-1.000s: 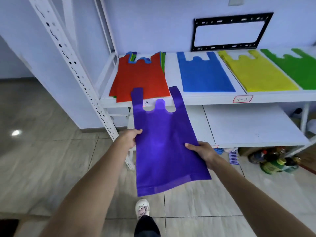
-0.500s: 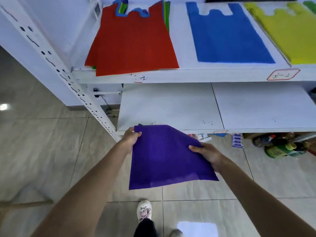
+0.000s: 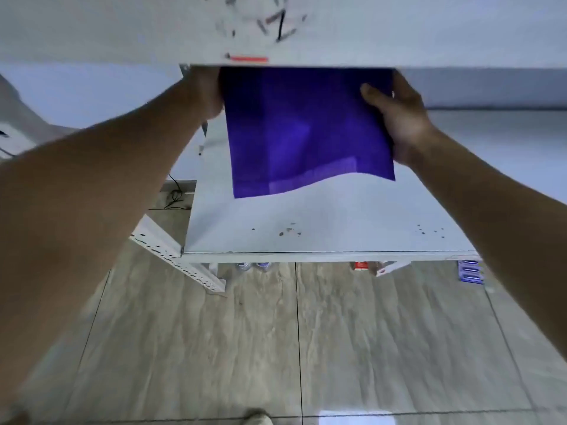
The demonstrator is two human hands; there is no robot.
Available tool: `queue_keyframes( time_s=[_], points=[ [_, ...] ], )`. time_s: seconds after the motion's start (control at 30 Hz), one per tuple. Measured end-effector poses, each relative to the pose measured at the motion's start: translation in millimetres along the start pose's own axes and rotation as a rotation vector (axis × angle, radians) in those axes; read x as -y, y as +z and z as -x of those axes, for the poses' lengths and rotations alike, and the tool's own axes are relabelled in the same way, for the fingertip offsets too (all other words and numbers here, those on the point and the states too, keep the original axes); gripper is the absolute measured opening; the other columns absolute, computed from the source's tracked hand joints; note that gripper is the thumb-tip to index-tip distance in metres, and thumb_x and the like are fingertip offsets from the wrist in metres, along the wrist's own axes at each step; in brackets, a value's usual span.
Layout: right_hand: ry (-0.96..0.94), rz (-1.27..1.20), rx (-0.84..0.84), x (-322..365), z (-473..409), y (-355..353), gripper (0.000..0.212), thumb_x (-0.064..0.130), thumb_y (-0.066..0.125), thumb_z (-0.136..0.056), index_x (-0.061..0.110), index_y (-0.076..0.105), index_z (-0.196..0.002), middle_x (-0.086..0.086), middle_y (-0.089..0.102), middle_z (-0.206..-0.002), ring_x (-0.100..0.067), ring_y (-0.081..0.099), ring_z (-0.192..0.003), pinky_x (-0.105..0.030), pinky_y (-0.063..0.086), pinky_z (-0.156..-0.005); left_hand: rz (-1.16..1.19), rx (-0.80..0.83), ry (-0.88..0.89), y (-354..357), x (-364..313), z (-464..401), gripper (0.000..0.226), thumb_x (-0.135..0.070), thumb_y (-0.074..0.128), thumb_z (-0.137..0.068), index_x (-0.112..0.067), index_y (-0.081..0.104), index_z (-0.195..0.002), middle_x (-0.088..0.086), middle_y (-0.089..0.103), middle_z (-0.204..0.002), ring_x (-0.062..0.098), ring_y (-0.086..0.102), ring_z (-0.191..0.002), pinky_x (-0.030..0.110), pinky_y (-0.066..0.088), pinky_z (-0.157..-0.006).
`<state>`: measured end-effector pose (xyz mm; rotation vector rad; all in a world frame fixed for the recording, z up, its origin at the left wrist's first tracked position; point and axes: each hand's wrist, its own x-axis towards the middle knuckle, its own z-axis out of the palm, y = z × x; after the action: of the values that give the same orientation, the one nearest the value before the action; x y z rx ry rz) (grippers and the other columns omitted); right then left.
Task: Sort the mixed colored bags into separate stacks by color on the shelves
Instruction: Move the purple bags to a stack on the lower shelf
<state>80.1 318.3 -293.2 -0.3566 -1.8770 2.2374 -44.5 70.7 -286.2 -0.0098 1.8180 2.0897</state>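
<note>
purple bag (image 3: 294, 130) held flat by both side edges, kept spread for laying | lower shelf (image 3: 337, 228) targeted | left hand (image 3: 208, 93) grip part-hidden, right hand (image 3: 395, 115) fingers pinched on edge

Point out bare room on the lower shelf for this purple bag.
Lower shelf shows bare white from the purple bag to its front edge. Crowded at the back: left hand and right hand grip the bag under the upper shelf.
</note>
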Motion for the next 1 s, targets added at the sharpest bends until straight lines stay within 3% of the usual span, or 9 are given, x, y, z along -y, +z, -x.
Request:
queue_keyframes(
  time_s=[0.1,0.17,0.27,0.33,0.43,0.67,0.8,1.0],
  points=[
    [-0.011,0.008,0.020,-41.5,-15.0,6.6,0.034,0.007,0.062,-0.089,0.018,0.056,-0.120,-0.004,0.067,-0.114,-0.019,0.068,-0.098,-0.033,0.058,-0.080,0.017,-0.060,0.016,-14.1,31.0,-13.4,0.025,-0.005,0.047,-0.091,-0.015,0.067,-0.102,0.001,0.073,-0.093,0.017,0.069,-0.087,0.026,0.057,-0.069],
    [0.035,0.043,0.006,-88.2,-16.0,5.8,0.034,0.004,0.061,-0.089,0.017,0.057,-0.119,0.000,0.070,-0.103,-0.013,0.070,-0.087,-0.028,0.057,-0.074,-0.061,-0.134,-0.024,-29.6,73.6,-20.6,0.034,-0.004,0.055,-0.089,-0.011,0.061,-0.122,0.003,0.070,-0.105,0.018,0.067,-0.093,0.027,0.057,-0.070],
    [0.161,0.107,-0.026,-165.9,-7.4,-3.0,0.035,-0.001,0.062,-0.087,0.014,0.059,-0.118,0.009,0.073,-0.081,-0.007,0.070,-0.068,-0.024,0.058,-0.064,-0.234,-0.253,-0.129,-48.2,149.8,-19.2,0.039,0.000,0.060,-0.087,-0.006,0.059,-0.126,0.006,0.067,-0.113,0.018,0.065,-0.084,0.028,0.056,-0.071],
    [0.285,0.237,-0.030,-208.8,1.6,-12.0,0.042,0.002,0.064,-0.087,0.012,0.058,-0.127,0.002,0.073,-0.090,-0.011,0.069,-0.070,-0.026,0.060,-0.067,-0.322,-0.321,-0.201,-55.3,197.2,-17.0,0.044,0.002,0.064,-0.086,-0.006,0.057,-0.128,0.009,0.062,-0.121,0.023,0.065,-0.095,0.033,0.055,-0.082],
    [0.415,0.426,-0.049,-247.8,6.4,-19.3,0.048,0.012,0.066,-0.086,0.019,0.054,-0.132,-0.009,0.065,-0.121,-0.026,0.066,-0.100,-0.040,0.055,-0.092,-0.519,-0.365,-0.238,-65.9,240.8,-15.7,0.049,-0.004,0.069,-0.083,-0.006,0.056,-0.129,0.013,0.060,-0.130,0.028,0.060,-0.115,0.037,0.049,-0.101],
    [0.324,0.723,-0.138,-243.3,-8.3,0.2,0.036,0.019,0.066,-0.086,0.010,0.062,-0.121,-0.008,0.065,-0.121,-0.026,0.063,-0.108,-0.034,0.051,-0.094,-0.673,-0.440,-0.114,-63.3,242.3,-33.5,0.043,-0.011,0.064,-0.089,-0.007,0.055,-0.131,0.011,0.059,-0.132,0.025,0.059,-0.117,0.030,0.049,-0.099],
    [0.330,0.767,-0.181,-241.2,-18.4,6.5,0.030,0.022,0.066,-0.087,0.006,0.067,-0.112,-0.011,0.067,-0.116,-0.028,0.063,-0.108,-0.037,0.051,-0.096,-0.697,-0.464,-0.107,-63.8,237.4,-45.4,0.040,-0.014,0.062,-0.091,-0.004,0.056,-0.129,0.014,0.059,-0.131,0.027,0.058,-0.117,0.032,0.048,-0.100],
    [0.376,0.744,-0.204,-246.4,-21.1,8.2,0.037,0.019,0.071,-0.083,0.008,0.065,-0.117,-0.009,0.065,-0.121,-0.026,0.062,-0.110,-0.034,0.050,-0.098,-0.650,-0.449,-0.113,-68.3,237.1,-55.5,0.039,-0.009,0.062,-0.090,-0.005,0.058,-0.128,0.013,0.061,-0.129,0.026,0.060,-0.115,0.032,0.049,-0.099]
  ],
)
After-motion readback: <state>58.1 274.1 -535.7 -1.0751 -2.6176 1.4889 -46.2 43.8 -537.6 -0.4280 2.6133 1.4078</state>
